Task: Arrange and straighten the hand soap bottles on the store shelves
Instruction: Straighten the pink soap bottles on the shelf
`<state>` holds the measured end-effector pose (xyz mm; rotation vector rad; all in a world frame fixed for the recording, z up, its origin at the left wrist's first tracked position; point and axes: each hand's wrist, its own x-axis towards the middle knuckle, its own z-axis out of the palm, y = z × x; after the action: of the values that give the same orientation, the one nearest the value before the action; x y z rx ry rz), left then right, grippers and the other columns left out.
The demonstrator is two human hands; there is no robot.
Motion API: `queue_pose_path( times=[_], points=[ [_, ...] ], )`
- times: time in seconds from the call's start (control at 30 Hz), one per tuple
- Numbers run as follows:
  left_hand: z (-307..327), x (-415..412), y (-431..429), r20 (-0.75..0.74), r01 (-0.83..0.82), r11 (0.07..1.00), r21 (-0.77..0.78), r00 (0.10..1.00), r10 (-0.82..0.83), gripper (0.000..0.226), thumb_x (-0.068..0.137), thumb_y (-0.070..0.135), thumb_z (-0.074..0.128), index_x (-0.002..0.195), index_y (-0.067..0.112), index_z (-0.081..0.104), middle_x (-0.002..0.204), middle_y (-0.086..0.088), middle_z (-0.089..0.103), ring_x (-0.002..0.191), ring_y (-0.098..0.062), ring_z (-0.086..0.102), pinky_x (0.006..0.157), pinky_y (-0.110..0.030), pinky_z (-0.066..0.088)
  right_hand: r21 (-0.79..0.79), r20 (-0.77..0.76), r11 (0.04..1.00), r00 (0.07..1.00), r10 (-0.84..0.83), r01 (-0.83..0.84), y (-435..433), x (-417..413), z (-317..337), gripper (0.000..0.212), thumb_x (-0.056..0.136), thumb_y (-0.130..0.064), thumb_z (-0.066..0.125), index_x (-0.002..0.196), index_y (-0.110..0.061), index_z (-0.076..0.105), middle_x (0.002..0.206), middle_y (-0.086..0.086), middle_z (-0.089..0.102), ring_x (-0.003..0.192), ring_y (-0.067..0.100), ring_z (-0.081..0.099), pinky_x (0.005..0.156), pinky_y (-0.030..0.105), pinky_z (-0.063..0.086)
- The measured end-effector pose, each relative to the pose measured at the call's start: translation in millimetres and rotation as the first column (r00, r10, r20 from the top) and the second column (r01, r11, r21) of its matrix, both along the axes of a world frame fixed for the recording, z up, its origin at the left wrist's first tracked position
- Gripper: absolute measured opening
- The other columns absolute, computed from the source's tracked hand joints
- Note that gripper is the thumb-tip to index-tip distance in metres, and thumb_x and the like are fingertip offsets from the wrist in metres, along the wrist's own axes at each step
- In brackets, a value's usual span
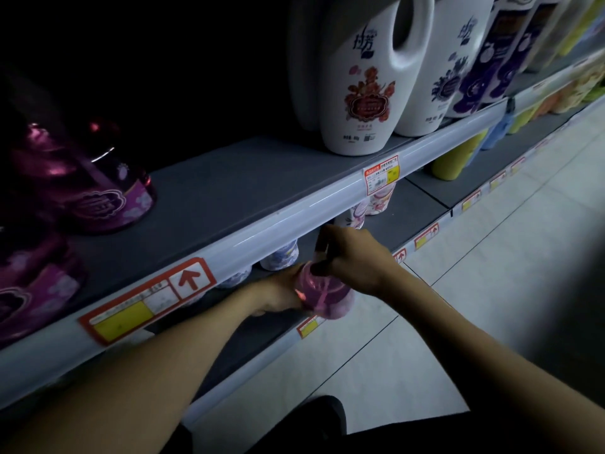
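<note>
A pink hand soap bottle (pixel 327 298) with a dark pump top is held at the front edge of the lower shelf (pixel 412 204). My left hand (pixel 278 294) grips its body from the left. My right hand (pixel 355 260) is closed on its dark pump from above. Behind them, several white flowery soap bottles (pixel 283 255) stand in a row under the upper shelf, their tops hidden by the shelf's rail (pixel 294 221).
The upper shelf holds purple bottles (pixel 88 185) at the left and big white detergent jugs (pixel 363 90) at the right. Price tags (pixel 381 175) line the rails. Yellow and blue bottles (pixel 455 162) stand further right. Tiled floor (pixel 491 290) lies to the right.
</note>
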<state>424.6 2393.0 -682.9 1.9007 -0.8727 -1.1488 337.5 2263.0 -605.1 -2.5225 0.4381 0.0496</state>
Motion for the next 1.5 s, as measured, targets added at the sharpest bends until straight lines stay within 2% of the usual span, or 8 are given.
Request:
queue_pose_path(
  times=[0.17, 0.47, 0.63, 0.8, 0.9, 1.0, 1.13, 1.5],
  points=[
    [33.3, -30.3, 33.5, -0.455, 0.171, 0.985, 0.005, 0.878, -0.150, 0.060, 0.069, -0.007, 0.072, 0.125, 0.003, 0.053, 0.123, -0.019, 0.057, 0.113, -0.024, 0.053, 0.107, -0.051, 0.037, 0.348, 0.077, 0.937, 0.996, -0.047, 0.017, 21.1, -30.3, 62.7, 0.022, 0.072, -0.016, 0.079, 0.078, -0.003, 0.061, 0.074, 0.017, 0.064, 0.066, 0.028, 0.060, 0.059, 0.034, 0.049],
    [137.2, -71.6, 92.3, -0.679, -0.286, 0.843, -0.456, 0.724, -0.122, 0.053, 0.062, 0.023, 0.086, 0.113, 0.019, 0.070, 0.116, -0.004, 0.069, 0.111, -0.019, 0.063, 0.093, -0.031, 0.050, 0.825, 0.301, 0.560, 0.901, -0.311, -0.082, 52.8, -38.9, 155.0, 0.007, 0.087, -0.020, 0.066, 0.092, -0.015, 0.067, 0.062, -0.003, 0.053, 0.049, 0.008, 0.048, 0.053, 0.018, 0.050],
    [160.1, -70.6, 123.6, -0.464, -0.489, 0.691, -0.532, 0.851, 0.245, 0.058, 0.064, 0.026, 0.085, 0.118, 0.022, 0.064, 0.120, -0.004, 0.067, 0.114, -0.020, 0.061, 0.089, -0.030, 0.051, 0.647, 0.304, 0.750, 0.948, -0.093, -0.134, 85.4, -26.5, 155.6, 0.057, 0.064, -0.054, 0.072, 0.116, -0.033, 0.060, 0.096, -0.002, 0.074, 0.086, 0.012, 0.071, 0.070, 0.028, 0.056],
    [173.5, -59.2, 146.2, -0.022, -0.454, 0.603, -0.656, 0.810, 0.587, 0.069, 0.077, 0.012, 0.073, 0.130, 0.046, 0.045, 0.119, 0.006, 0.066, 0.106, -0.012, 0.065, 0.083, -0.026, 0.053, 0.578, 0.525, 0.692, 0.846, 0.090, -0.433, 122.3, 5.5, 145.5, 0.024, 0.080, -0.035, 0.068, 0.098, -0.020, 0.067, 0.090, 0.003, 0.073, 0.086, 0.008, 0.068, 0.072, 0.022, 0.053],
    [176.6, -63.9, 162.3, 0.366, -0.480, 0.624, -0.616, 0.528, 0.767, 0.067, 0.091, 0.020, 0.058, 0.132, 0.064, 0.029, 0.102, -0.003, 0.070, 0.082, -0.008, 0.066, 0.072, -0.019, 0.054, 0.499, 0.586, 0.731, 0.803, 0.112, -0.466, 133.6, 24.3, 139.1, 0.028, 0.085, -0.036, 0.064, 0.098, -0.011, 0.064, 0.092, 0.018, 0.068, 0.083, 0.023, 0.067, 0.074, 0.039, 0.054],
    [190.1, -64.4, 185.7, 0.624, -0.393, 0.612, -0.686, 0.114, 0.773, 0.033, 0.092, 0.009, 0.055, 0.117, 0.027, 0.065, 0.084, -0.001, 0.067, 0.066, 0.008, 0.054, 0.064, 0.002, 0.039, 0.434, 0.591, 0.737, 0.781, 0.200, -0.518, 149.9, 41.1, 133.9, 0.035, 0.085, -0.039, 0.064, 0.100, -0.007, 0.061, 0.097, 0.023, 0.064, 0.094, 0.040, 0.061, 0.081, 0.054, 0.050],
    [204.1, -59.0, 224.9, 0.690, -0.411, 0.587, -0.698, -0.167, 0.704, 0.017, 0.088, 0.001, 0.054, 0.095, 0.009, 0.067, 0.094, 0.002, 0.057, 0.075, 0.000, 0.047, 0.070, -0.007, 0.038, 0.399, 0.632, 0.737, 0.746, 0.209, -0.545, 162.1, 55.9, 132.7, 0.021, 0.085, -0.038, 0.066, 0.083, -0.017, 0.060, 0.074, 0.000, 0.060, 0.071, 0.015, 0.059, 0.064, 0.026, 0.048],
    [185.0, -50.9, 218.8, 0.797, -0.590, 0.712, -0.379, 0.182, 0.576, 0.058, 0.090, 0.031, 0.058, 0.140, 0.047, 0.033, 0.158, -0.002, 0.009, 0.130, -0.019, 0.040, 0.093, -0.012, 0.025, 0.394, 0.649, 0.802, 0.753, 0.103, -0.449, 169.9, 80.3, 125.4, 0.023, 0.087, -0.031, 0.069, 0.073, -0.014, 0.061, 0.066, -0.003, 0.062, 0.065, 0.010, 0.059, 0.063, 0.036, 0.048]
  ],
)
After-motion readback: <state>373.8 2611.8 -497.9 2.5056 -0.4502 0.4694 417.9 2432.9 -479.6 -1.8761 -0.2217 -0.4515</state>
